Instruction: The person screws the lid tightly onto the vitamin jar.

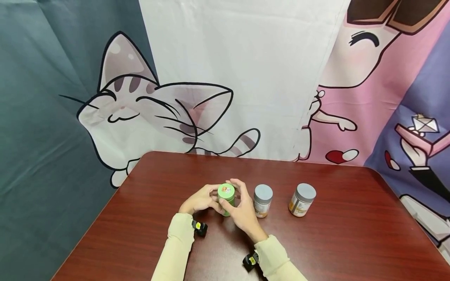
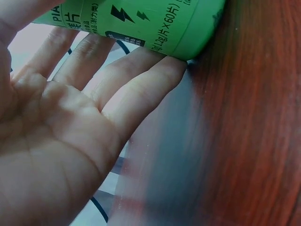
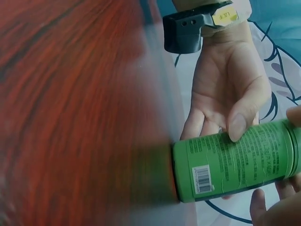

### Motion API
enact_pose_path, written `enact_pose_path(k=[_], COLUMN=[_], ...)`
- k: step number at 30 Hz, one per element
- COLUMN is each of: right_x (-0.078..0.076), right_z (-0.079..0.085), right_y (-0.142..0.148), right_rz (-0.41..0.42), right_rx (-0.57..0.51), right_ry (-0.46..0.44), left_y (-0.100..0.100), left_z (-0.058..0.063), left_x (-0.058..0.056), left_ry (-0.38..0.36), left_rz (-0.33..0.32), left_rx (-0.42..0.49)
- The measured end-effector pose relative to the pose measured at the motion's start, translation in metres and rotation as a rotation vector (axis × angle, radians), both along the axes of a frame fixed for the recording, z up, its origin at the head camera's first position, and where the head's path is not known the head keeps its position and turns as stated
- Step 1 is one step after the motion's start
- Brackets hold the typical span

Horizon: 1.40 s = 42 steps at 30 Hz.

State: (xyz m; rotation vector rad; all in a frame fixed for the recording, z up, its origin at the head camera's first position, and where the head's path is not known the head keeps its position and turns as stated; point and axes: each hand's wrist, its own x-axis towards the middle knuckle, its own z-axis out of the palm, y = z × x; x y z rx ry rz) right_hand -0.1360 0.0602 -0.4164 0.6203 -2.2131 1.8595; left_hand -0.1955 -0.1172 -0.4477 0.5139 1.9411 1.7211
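A green tablet bottle (image 1: 226,191) with a lighter green lid stands upright at the middle of the table, between both hands. My left hand (image 1: 201,200) holds its body from the left, the thumb pressing on the printed label in the right wrist view. From the right, my right hand (image 1: 246,214) grips the bottle around its lid end, with the thumb in front and fingers behind. The left wrist view shows the bottle's side (image 2: 141,21) against the left fingers. Whether the base touches the table is hard to tell.
Right of the hands stands a jar (image 1: 263,201) with a grey lid, close to the right hand. Another grey-lidded jar (image 1: 302,200) is farther right. The brown wooden table (image 1: 351,226) ends at the back against a cartoon-printed cloth (image 1: 246,58).
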Motion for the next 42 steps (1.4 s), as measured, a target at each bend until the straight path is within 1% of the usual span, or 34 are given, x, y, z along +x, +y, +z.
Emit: enact_pose_path(k=[3,5,8,11,13,14,16,20,21,23,26,29,32,35,37,40,42], right_x=[-0.005,-0.008,-0.008,-0.007,-0.007,-0.004,0.0,0.008,0.007,0.005,0.002,0.0,-0.001,-0.001,-0.001,-0.002,-0.006], right_z=[-0.011,-0.017,-0.021,-0.021,-0.021,-0.017,-0.007,0.012,0.011,0.01,0.008,0.008,0.009,0.01,0.009,0.006,0.0], right_y=[-0.002,-0.004,-0.006,-0.007,-0.007,-0.007,-0.006,-0.004,-0.002,0.001,0.005,0.006,0.007,0.006,0.006,0.005,0.004], right_rz=[-0.066,-0.106,-0.155,-0.178,-0.174,-0.165,-0.142,-0.061,-0.035,0.025,0.1,0.14,0.14,0.119,0.098,0.052,0.016], right_rx=[0.016,0.03,0.048,0.051,0.045,0.035,0.018,-0.016,-0.026,-0.061,-0.112,-0.135,-0.121,-0.102,-0.091,-0.066,-0.04], right_ry=[0.0,-0.006,-0.004,-0.007,0.001,-0.003,-0.009,-0.046,-0.051,-0.069,-0.089,-0.082,-0.061,-0.06,-0.072,-0.06,-0.052], left_y=[0.001,0.001,0.001,0.002,0.002,0.002,0.002,0.002,0.002,0.001,0.002,0.001,0.001,0.001,0.001,0.001,0.001], left_z=[0.0,0.001,0.001,0.001,0.001,0.0,0.007,0.007,0.007,0.0,-0.001,0.0,0.0,0.0,-0.001,-0.001,0.0], left_x=[0.0,-0.001,-0.001,-0.001,-0.001,-0.001,0.002,0.002,0.003,0.0,0.0,0.0,0.0,0.0,0.0,0.0,0.0], left_ry=[0.002,0.016,0.052,0.066,0.07,0.069,0.069,0.039,0.033,0.01,-0.009,-0.006,-0.002,-0.003,-0.011,-0.012,-0.01], left_rz=[-0.007,-0.001,0.008,0.013,0.008,0.008,0.002,-0.009,-0.015,-0.018,-0.024,-0.016,-0.011,-0.007,-0.007,-0.007,-0.005], left_rx=[-0.008,-0.029,-0.064,-0.082,-0.083,-0.083,-0.078,-0.061,-0.054,-0.031,-0.012,-0.014,-0.012,-0.008,-0.004,0.003,0.005])
